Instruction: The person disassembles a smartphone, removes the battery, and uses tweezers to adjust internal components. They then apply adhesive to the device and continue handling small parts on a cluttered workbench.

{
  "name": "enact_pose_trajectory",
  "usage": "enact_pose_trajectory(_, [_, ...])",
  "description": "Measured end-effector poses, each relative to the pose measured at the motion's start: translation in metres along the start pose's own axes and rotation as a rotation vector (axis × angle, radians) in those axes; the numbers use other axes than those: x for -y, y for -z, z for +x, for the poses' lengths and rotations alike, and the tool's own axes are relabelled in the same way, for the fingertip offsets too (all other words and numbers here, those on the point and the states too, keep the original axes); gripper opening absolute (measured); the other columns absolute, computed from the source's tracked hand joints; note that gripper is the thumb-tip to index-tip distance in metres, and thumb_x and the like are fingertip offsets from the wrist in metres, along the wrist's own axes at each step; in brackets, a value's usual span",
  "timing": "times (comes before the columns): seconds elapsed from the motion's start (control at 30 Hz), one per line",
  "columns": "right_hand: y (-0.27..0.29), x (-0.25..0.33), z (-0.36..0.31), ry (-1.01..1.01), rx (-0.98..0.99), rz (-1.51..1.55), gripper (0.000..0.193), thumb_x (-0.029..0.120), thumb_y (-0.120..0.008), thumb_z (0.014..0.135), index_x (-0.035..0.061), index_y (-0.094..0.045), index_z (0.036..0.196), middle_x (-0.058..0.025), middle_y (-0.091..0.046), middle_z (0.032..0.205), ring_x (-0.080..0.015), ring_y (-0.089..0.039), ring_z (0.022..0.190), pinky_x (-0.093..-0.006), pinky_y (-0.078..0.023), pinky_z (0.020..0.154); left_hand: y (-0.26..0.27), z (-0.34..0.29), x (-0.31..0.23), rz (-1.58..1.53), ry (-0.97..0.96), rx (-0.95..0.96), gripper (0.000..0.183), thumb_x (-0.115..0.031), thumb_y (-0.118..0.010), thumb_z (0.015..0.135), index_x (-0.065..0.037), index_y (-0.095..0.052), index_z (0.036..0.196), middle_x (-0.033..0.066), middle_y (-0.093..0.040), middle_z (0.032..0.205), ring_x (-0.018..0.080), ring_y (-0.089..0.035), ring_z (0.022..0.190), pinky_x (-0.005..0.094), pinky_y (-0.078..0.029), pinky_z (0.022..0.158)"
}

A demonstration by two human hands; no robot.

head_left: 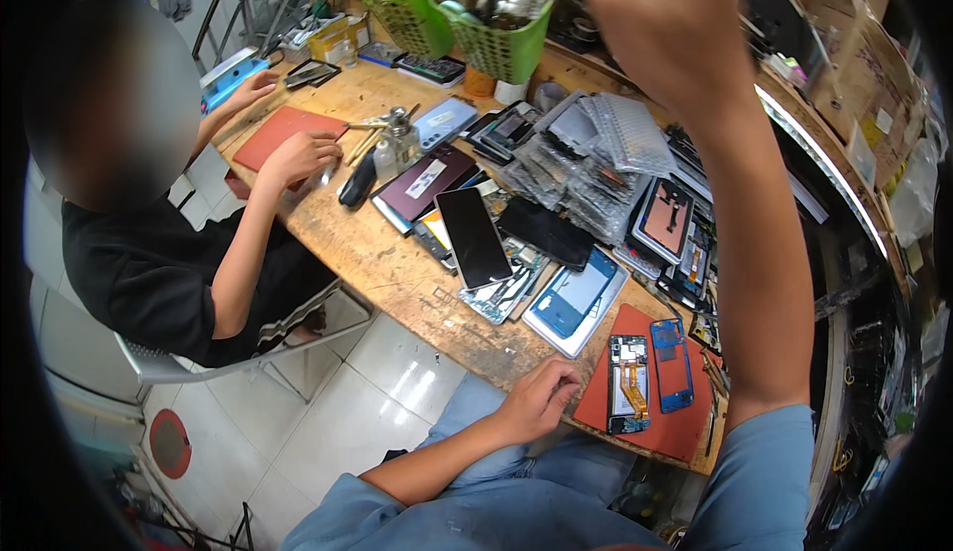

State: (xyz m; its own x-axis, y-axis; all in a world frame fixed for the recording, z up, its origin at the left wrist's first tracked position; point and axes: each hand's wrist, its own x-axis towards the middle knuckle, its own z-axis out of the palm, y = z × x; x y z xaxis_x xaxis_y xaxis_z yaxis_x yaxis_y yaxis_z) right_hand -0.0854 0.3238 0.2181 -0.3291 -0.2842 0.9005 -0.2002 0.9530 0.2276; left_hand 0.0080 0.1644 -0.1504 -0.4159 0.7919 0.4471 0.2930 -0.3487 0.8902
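Note:
My left hand [539, 399] rests at the near edge of the wooden bench [437, 323], its fingers curled in, and nothing shows in it. My right hand [660, 30] is raised high, beside the green basket of tools [504, 50]; it is smeared by motion and its fingers are partly out of the picture. Below my right arm, an opened phone [629, 382] with orange flex cables lies on a red mat [593, 397]. To its right on the mat is a blue phone frame [672, 364]. Left of the mat, a blue phone housing [574, 295] sits on a white tray [563, 344].
Several phones, including a black-screened one [474, 238], and clear plastic sleeves [586, 189] crowd the bench middle. A co-worker [159, 273] sits at left, one hand [303, 157] by another red mat [288, 137]. A second green basket [407, 5] stands at the back.

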Motion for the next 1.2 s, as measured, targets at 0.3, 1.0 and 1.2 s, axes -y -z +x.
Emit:
enact_pose_trajectory(0.3, [-0.023,0.009,0.032,-0.267,0.449,0.038,0.02,0.016,-0.064,0.096,-0.0032,-0.072,0.095,-0.029,-0.074,0.092,-0.0442,-0.074,0.085,-0.0525,-0.059,0.084,0.001,-0.004,0.004,-0.052,-0.094,-0.052,0.016,-0.001,-0.073,0.099,-0.002,-0.064,0.112,0.0135,-0.068,0.102,0.0288,-0.07,0.086,0.0367,-0.057,0.076])
enact_pose_trajectory(1.0, [0.075,-0.021,-0.069,0.144,0.105,-0.18,0.026,0.021,-0.075,0.092,-0.0011,-0.073,0.105,-0.0199,-0.073,0.096,-0.0345,-0.069,0.095,-0.0454,-0.053,0.086,-0.006,-0.012,0.011,-0.095,0.155,-0.201,0.018,0.001,-0.073,0.098,0.0,-0.066,0.115,0.0107,-0.069,0.101,0.0194,-0.068,0.091,0.0297,-0.055,0.079])
enact_pose_trajectory(1.2, [0.258,-0.015,-0.228,-0.981,0.561,-0.256,0.027,0.023,-0.078,0.099,-0.0018,-0.078,0.108,-0.0077,-0.077,0.091,-0.0136,-0.071,0.085,-0.033,-0.057,0.078,0.007,-0.003,0.004,0.045,-0.002,-0.043,0.01,0.006,-0.068,0.097,0.001,-0.066,0.106,0.0155,-0.07,0.104,0.0267,-0.07,0.095,0.0362,-0.057,0.086])
